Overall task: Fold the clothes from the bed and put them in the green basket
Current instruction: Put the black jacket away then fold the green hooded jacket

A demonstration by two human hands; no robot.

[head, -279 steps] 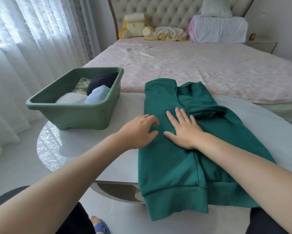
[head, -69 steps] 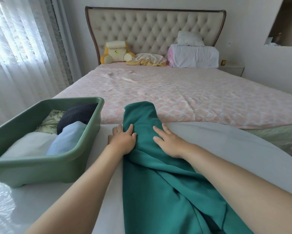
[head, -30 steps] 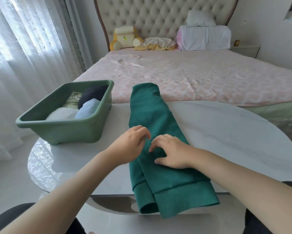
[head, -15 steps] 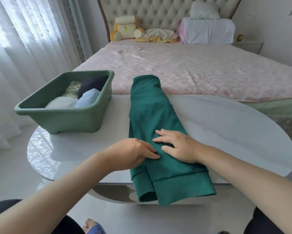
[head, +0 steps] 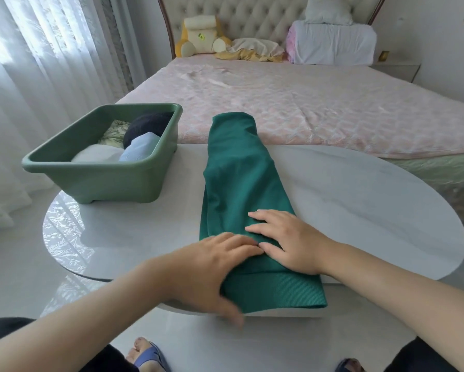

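Note:
A dark green sweatshirt (head: pixel 241 183) lies on the white table (head: pixel 359 200), folded into a long narrow strip. Its ribbed hem hangs over the near edge. My left hand (head: pixel 212 269) holds the hem's near left corner, with the fingers on top and the thumb under the edge. Flat on the cloth just right of it, my right hand (head: pixel 287 240) presses down with straight fingers. The green basket (head: pixel 112 186) stands at the table's left and holds several folded clothes.
The bed (head: pixel 306 111) with a pink cover lies behind the table, with a plush toy (head: pixel 198 36), a crumpled cloth (head: pixel 252 49) and pillows at its headboard. White curtains hang at the left. My feet in slippers show below the table edge.
My left hand slid down to the hem's left corner and its thumb went under the edge. The right hand stayed flat on the sweatshirt.

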